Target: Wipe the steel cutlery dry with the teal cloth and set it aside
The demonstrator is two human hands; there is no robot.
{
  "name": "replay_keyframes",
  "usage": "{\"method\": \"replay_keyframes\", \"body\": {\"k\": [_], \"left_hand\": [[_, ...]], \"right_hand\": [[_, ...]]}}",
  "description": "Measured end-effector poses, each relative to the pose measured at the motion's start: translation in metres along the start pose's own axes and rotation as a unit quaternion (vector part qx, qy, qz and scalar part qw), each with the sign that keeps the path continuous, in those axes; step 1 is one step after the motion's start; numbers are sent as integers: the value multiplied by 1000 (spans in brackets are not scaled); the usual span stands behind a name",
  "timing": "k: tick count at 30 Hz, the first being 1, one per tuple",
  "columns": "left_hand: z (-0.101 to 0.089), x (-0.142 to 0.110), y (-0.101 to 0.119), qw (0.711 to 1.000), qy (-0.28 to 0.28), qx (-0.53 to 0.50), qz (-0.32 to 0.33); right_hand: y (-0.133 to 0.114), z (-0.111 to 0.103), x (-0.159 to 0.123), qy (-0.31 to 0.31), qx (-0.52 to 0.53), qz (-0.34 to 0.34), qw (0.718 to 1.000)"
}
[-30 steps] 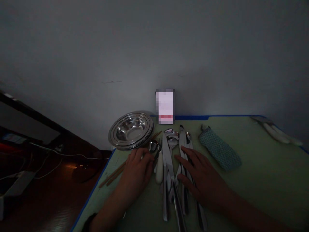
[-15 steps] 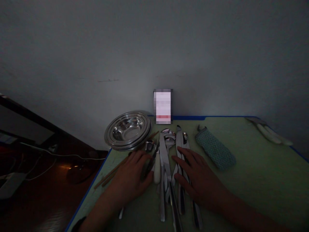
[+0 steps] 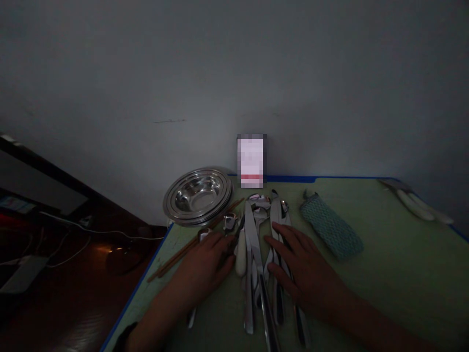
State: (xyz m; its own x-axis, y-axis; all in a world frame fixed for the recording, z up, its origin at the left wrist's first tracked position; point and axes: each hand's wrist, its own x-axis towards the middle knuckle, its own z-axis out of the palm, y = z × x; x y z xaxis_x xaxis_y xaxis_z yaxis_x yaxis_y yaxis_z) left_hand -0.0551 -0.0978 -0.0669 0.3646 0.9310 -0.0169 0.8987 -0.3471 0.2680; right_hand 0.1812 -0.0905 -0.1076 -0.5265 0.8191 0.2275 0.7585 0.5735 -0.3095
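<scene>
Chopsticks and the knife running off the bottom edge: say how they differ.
The chopsticks are brown; the knife is silvery. The chopsticks slant up to the right; the knife leans slightly the other way. The knife lies between the left hand and right hand; the chopsticks pass beyond the left hand. Both are long and slim.

Desk (image 3: 395,264) has min. 3 knives (image 3: 251,225), 5 spoons (image 3: 260,213), 1 fork (image 3: 240,228); 2 chopsticks (image 3: 175,258), 3 white handles (image 3: 241,256), 1 phone (image 3: 250,161), 1 pouch (image 3: 331,227), 1 bowl stack (image 3: 200,199), bowl no. unclear.
</scene>
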Motion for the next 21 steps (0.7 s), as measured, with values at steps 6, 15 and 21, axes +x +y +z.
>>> {"method": "replay_keyframes", "body": {"k": [6,15,21], "left_hand": [[-1,0,1,1000,13,-14,-4],[1,-3,-5,1000,23,15,1],[1,-1,-2,1000,22,-7,-19]], "right_hand": [[-1,-1,0,-8,-2,2,1000],[2,0,0,-13,0,-4,1000],[2,2,-1,-6,-6,0,1000]]}}
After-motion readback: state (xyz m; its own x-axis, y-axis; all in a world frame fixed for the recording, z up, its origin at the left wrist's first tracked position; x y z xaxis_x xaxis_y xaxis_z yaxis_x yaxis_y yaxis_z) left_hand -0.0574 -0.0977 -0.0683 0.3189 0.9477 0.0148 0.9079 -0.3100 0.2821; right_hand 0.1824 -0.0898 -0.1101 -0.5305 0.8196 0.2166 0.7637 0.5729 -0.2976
